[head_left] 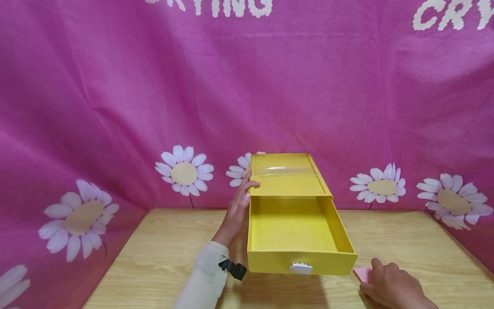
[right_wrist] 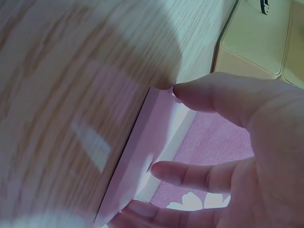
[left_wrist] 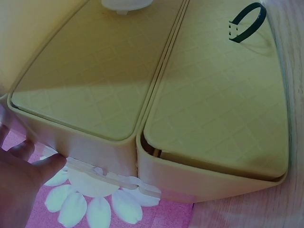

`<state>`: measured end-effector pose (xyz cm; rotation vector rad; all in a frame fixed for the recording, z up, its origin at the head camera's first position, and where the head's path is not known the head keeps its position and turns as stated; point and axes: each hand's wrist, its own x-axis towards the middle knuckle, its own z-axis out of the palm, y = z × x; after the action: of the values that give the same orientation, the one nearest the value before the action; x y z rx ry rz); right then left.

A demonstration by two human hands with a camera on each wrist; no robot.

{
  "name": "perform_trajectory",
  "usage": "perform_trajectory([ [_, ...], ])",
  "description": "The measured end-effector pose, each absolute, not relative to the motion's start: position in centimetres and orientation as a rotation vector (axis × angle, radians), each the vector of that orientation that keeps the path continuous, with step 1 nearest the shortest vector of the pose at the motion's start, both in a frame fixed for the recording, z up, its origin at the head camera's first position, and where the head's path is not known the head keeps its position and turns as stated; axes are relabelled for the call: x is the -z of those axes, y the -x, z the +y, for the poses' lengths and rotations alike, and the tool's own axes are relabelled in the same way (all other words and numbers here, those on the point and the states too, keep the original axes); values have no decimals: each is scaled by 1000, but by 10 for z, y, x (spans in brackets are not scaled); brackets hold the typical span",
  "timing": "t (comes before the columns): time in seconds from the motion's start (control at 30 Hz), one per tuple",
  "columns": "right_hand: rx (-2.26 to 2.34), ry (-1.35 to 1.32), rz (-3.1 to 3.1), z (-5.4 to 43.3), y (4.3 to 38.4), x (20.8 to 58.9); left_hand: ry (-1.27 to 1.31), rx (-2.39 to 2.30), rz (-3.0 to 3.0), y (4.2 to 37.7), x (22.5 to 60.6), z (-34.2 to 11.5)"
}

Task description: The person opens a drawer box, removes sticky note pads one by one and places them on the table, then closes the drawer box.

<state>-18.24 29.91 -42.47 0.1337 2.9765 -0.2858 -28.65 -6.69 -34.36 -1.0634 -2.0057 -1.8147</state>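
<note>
A yellow drawer unit (head_left: 285,184) stands at the middle of the table, its top drawer (head_left: 293,223) pulled far out, with bare walls and floor inside. A white knob (head_left: 301,268) sits on that drawer's front. My left hand (head_left: 236,210) lies along the unit's left side, fingertips reaching onto its top edge. In the left wrist view, a lower drawer front (left_wrist: 218,95) with a black loop handle (left_wrist: 251,23) shows beside the upper one. To the right, my right hand (head_left: 395,283) holds a flat pink block (right_wrist: 137,152) between thumb and fingers, low over the table.
The wooden table (head_left: 173,240) runs back to a purple cloth (head_left: 216,98) printed with white daisies, which also hangs along both sides. Clear tape (head_left: 283,171) crosses the unit's top. A dark strap device (head_left: 233,269) is on the left wrist.
</note>
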Motion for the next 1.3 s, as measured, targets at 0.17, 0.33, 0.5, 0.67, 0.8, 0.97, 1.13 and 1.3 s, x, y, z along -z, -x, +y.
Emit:
perform_trajectory([
  [0.17, 269, -112, 2977, 302, 184, 427, 1070, 1807, -2004, 286, 343, -67],
  [0.33, 261, -112, 2954, 301, 183, 426, 1065, 1794, -2018, 287, 344, -68],
  [0.5, 235, -100, 2967, 300, 183, 425, 1059, 1802, -2027, 287, 345, -68],
  [0.67, 199, -71, 2988, 299, 182, 420, 1049, 1801, -2025, 289, 345, -68],
  [0.8, 189, -24, 2990, 294, 180, 413, 1067, 1811, -2018, 288, 344, -68],
  [0.97, 265, 11, 2973, 282, 174, 400, 1077, 1793, -2022, 287, 341, -68],
  [1.13, 348, 44, 3042, 270, 166, 383, 1060, 1781, -2028, 287, 340, -67],
  [1.3, 475, 69, 3096, 262, 155, 359, 1061, 1799, -2015, 288, 343, -66],
])
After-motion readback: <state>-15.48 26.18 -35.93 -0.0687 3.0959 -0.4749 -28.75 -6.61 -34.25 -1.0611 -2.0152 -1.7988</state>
